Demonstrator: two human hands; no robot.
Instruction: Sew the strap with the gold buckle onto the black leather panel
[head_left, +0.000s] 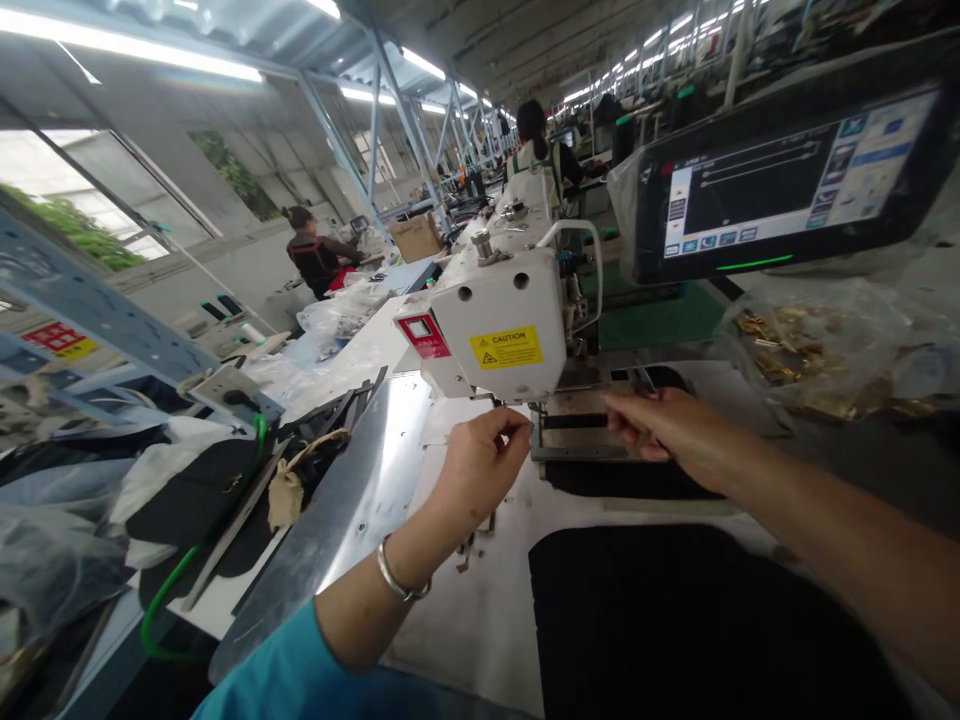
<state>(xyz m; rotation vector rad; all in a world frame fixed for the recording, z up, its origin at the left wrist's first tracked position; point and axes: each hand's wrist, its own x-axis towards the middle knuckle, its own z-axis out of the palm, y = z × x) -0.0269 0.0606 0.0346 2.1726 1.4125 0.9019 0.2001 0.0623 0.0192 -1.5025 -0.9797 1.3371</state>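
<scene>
Hands work at the needle area of the white sewing machine head, which carries a yellow caution label on its face.

1. Your left hand sits just below the lower edge of the head. Its fingers are curled in against the thumb in a pinch. Whether anything is caught in the pinch cannot be told. A metal bangle circles the wrist, above a blue sleeve.

2. Your right hand reaches in from the right. Its fingers are extended and lie close together, on the right end of the metal presser clamp. It grips nothing.

3. The two hands are apart, with the clamp between them.

4. A black fabric piece lies flat on the bed, directly under the clamp and your right hand. A larger black panel lies nearer to you on the white table.

Surroundings: a touchscreen panel is mounted at upper right, with a clear bag of gold-coloured hardware below it. A polished metal plate extends to the left of the bed. Two other people are seated at stations farther along the line.
</scene>
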